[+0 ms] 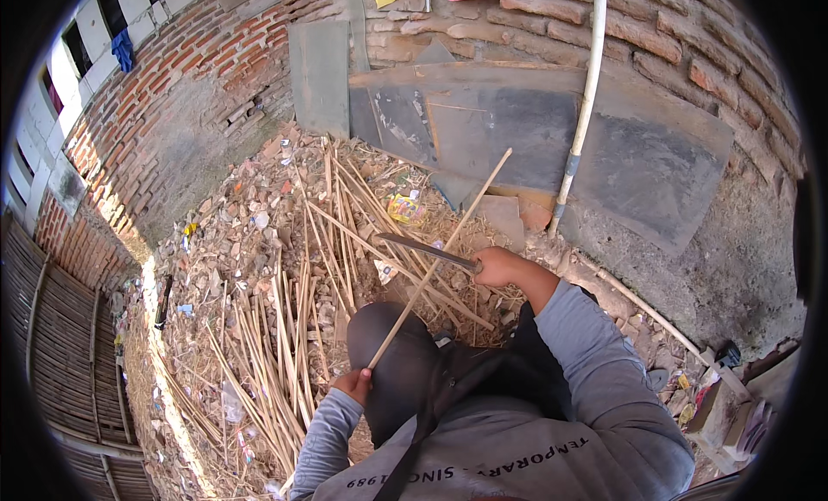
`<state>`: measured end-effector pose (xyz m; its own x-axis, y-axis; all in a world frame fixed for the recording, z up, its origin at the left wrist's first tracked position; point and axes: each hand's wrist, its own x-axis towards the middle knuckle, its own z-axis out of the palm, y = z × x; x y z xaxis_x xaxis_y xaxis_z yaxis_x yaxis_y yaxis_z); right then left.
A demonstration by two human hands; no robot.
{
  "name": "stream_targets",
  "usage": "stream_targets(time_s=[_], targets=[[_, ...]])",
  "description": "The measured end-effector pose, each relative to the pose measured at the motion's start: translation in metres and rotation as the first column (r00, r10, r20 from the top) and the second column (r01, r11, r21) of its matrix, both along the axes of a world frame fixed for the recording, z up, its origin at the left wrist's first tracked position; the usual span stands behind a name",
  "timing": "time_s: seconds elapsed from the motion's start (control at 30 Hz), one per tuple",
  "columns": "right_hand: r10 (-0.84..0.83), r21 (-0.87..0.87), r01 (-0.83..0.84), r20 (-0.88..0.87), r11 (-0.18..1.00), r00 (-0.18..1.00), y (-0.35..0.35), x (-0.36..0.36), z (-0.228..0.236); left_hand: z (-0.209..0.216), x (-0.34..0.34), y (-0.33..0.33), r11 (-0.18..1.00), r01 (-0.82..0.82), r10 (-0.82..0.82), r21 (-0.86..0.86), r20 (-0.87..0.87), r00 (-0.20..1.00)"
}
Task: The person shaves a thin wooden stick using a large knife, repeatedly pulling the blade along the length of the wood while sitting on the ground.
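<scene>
My right hand (pixel 498 267) is closed round the handle of a long-bladed knife (pixel 423 247), its blade pointing left across a thin bamboo strip (pixel 444 253). The strip's near end sits in my left hand (pixel 353 385), which is closed on it beside my left knee. From there the strip slants up and away to the right, over my dark trouser leg. Blade and strip cross a little left of my right hand; I cannot tell whether they touch. Bundles of similar strips (pixel 274 333) lie on the ground to the left and ahead of my knees.
Rubble and litter cover the ground (pixel 233 242). Dark boards (pixel 535 126) lean on the brick wall (pixel 647 35) ahead, with a white pipe (pixel 585 104) standing before them. A woven bamboo panel (pixel 65 328) is at the left. A pole (pixel 642 307) lies along the right wall.
</scene>
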<state>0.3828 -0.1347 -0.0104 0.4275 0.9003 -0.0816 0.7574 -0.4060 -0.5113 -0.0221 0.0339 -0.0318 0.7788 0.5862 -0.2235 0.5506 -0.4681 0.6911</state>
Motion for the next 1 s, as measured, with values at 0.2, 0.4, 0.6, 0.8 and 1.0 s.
stream_targets(time_s=[0.2, 0.4, 0.6, 0.8, 1.0], targets=[[0.252, -0.043, -0.25, 0.046, 0.967, 0.967, 0.0, -0.056, 0.038, 0.001, -0.003, 0.002, 0.999, -0.018, 0.018, -0.029, -0.008, 1.0], [0.178, -0.047, -0.172, 0.274, 0.984, 0.945, -0.003, -0.025, 0.067, 0.007, 0.002, -0.002, 0.997, -0.012, 0.016, -0.076, 0.045, 0.999], [0.059, -0.04, -0.051, 0.232, 0.998, 0.971, -0.009, -0.035, 0.038, 0.006, 0.002, -0.001, 0.994, 0.024, -0.017, 0.105, -0.065, 0.998], [0.157, -0.143, -0.144, 0.087, 0.979, 0.984, 0.001, -0.051, 0.047, -0.002, 0.0, -0.003, 0.98, 0.04, -0.036, 0.193, -0.024, 0.999], [-0.031, -0.032, 0.032, 0.029, 0.999, 0.999, 0.007, -0.005, 0.009, -0.003, -0.001, -0.008, 0.969, 0.012, -0.01, 0.246, -0.012, 1.0]])
